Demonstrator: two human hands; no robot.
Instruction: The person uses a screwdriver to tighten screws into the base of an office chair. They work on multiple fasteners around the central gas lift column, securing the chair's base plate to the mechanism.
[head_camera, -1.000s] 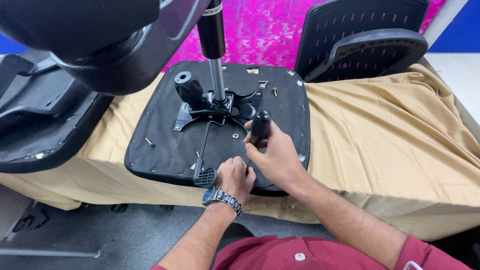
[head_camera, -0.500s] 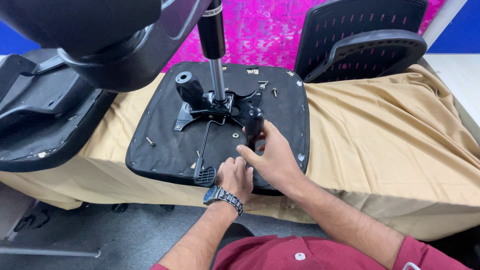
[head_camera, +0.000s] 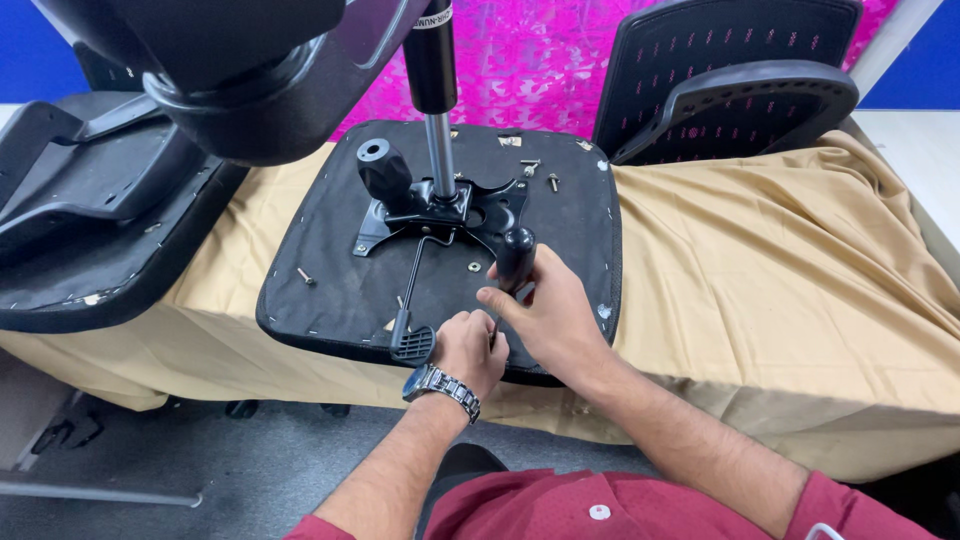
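Right hand (head_camera: 545, 315) has shifted a little along the screwdriver (head_camera: 514, 262), fingers closed around its black handle.
Left hand (head_camera: 467, 348) is curled at the seat (head_camera: 330, 290) front edge, upside down on the counter (head_camera: 800, 250).

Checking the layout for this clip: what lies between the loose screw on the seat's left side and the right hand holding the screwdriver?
In the head view, the lever with its paddle handle crosses that stretch of upturned seat.
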